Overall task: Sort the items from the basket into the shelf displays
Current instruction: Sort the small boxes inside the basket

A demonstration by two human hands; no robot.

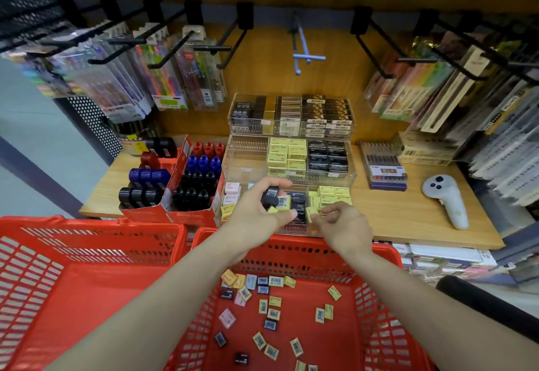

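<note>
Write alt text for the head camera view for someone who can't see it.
Left hand holds several small yellow and black boxes while the right hand pinches a yellow one, both over a clear shelf organizer. Below, a red basket still holds scattered small boxes.

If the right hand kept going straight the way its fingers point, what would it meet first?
Probably the small yellow boxed erasers at its fingertips, in the clear acrylic display tray; the right hand points forward-left toward them. Depth is unclear.
</note>
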